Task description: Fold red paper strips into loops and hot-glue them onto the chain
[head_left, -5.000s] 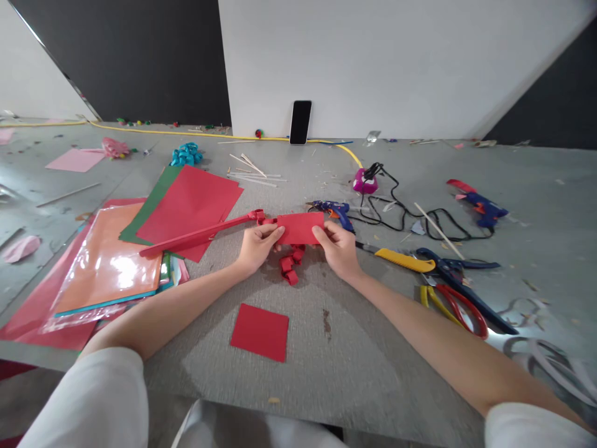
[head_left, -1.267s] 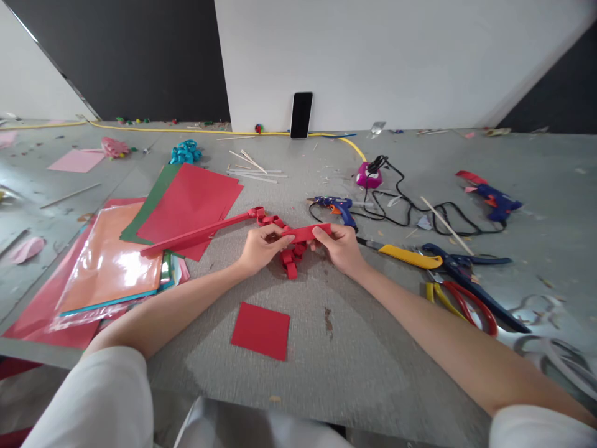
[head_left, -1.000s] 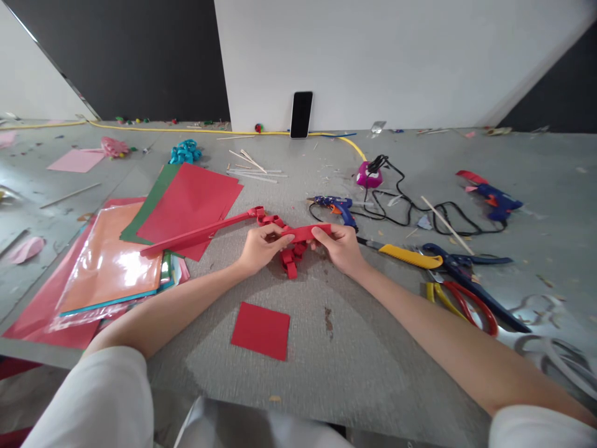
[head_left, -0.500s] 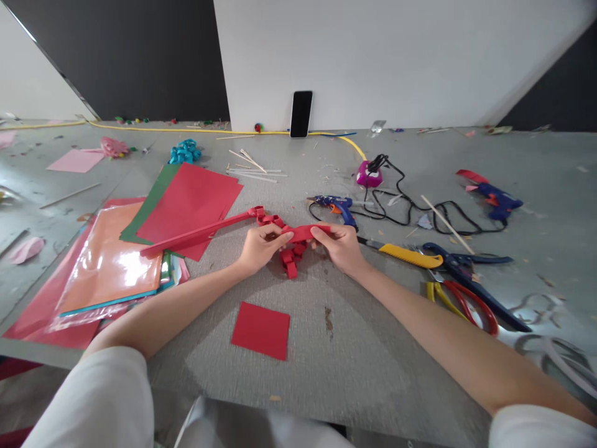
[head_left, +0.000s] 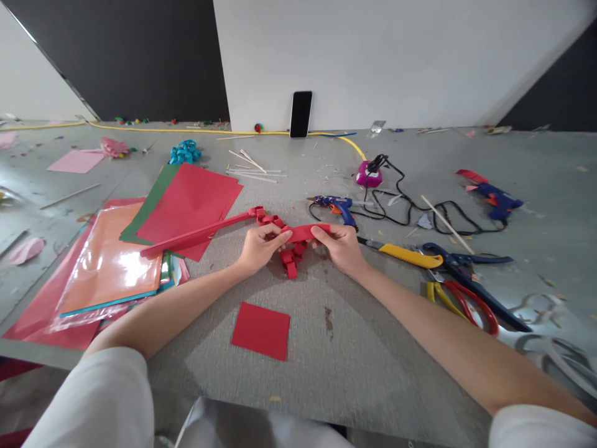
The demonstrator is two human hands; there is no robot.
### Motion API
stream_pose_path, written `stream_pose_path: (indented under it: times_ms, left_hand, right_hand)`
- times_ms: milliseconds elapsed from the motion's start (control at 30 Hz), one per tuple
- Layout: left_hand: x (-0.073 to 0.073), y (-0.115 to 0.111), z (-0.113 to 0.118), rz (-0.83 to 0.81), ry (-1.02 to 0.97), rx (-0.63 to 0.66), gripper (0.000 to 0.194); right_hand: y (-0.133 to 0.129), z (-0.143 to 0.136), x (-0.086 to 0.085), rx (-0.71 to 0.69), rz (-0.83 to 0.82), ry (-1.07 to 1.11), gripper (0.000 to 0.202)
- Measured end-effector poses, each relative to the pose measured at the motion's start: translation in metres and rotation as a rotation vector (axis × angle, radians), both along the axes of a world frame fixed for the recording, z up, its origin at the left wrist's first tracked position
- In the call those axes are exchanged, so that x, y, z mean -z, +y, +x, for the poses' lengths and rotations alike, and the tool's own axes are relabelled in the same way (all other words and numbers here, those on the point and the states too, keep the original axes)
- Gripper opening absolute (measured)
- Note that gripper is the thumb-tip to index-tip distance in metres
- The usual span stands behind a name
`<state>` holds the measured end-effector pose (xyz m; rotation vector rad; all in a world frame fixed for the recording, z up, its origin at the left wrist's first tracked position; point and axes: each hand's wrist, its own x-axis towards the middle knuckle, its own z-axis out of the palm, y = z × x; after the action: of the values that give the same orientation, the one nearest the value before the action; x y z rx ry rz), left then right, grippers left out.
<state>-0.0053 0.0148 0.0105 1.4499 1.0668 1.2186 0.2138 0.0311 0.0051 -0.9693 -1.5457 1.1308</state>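
Observation:
A red paper strip (head_left: 302, 233) is stretched between my two hands above the middle of the table. My left hand (head_left: 262, 247) pinches its left end between thumb and fingers. At the other end, my right hand (head_left: 339, 244) grips it with the thumb on top. Small folded red paper loops (head_left: 290, 264) lie just below and behind the strip, partly covered by my fingers. A long folded red strip (head_left: 200, 233) runs leftward from more loops over the red sheets. Nearer to me lies a red paper square (head_left: 261, 331).
Red sheets (head_left: 191, 199) and a plastic-wrapped orange pack (head_left: 112, 261) lie left. A blue glue gun (head_left: 333, 202), a yellow-handled cutter (head_left: 410, 255), pliers (head_left: 471, 277) and red-and-yellow-handled scissors (head_left: 471, 305) lie right. A phone (head_left: 301, 114) leans on the wall.

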Motion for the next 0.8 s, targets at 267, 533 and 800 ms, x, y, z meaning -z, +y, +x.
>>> stream_pose_path:
  times_ms: [267,533,800]
  left_hand:
    - [-0.003,-0.0012,0.001,-0.003,0.028,0.007,0.045]
    - [-0.0021,-0.0011,0.0005,-0.017,0.003,0.016,0.045]
    - [-0.0013,-0.0014,0.0004,0.006,0.017,-0.01,0.044]
  right_hand:
    - [0.0009,-0.0005,0.0006,0.081,0.049,0.005,0.035]
    - [0.004,-0.0012,0.0019,0.12,0.047,0.052,0.036]
    - [0.0034,0.0012,0.0022,0.15,0.042,0.027,0.048]
